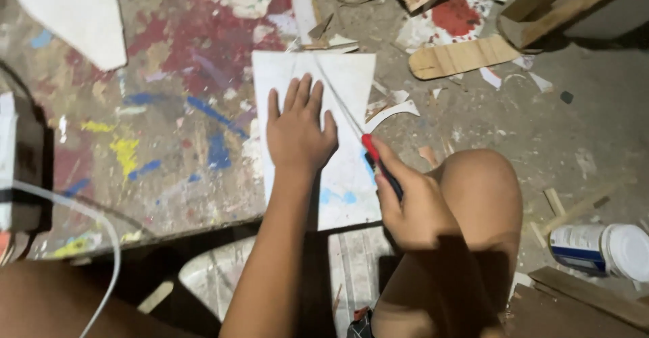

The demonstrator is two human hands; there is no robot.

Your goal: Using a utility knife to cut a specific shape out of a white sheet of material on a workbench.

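Offcuts point(460, 57) around white sheet point(297, 74)

Two hands: left hand point(297, 132), right hand point(412, 206), one white sheet point(338, 84), one red-handled cutter point(380, 162), one rounded wooden offcut point(463, 55), one white lidded container point(598, 249), one white cable point(101, 236), one bare knee point(480, 182), scattered scraps, uncounted

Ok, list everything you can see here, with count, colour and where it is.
white sheet: one, white, flat on the paint-spattered board, centre.
cutter: one, red and black handle, on the sheet's right part.
wooden slat: one, pale wood, upper right.
offcut: one, white, top left.
tub: one, white and blue, lying lower right.
cable: one, white, lower left.
left hand: flat on the sheet.
right hand: grips the cutter.
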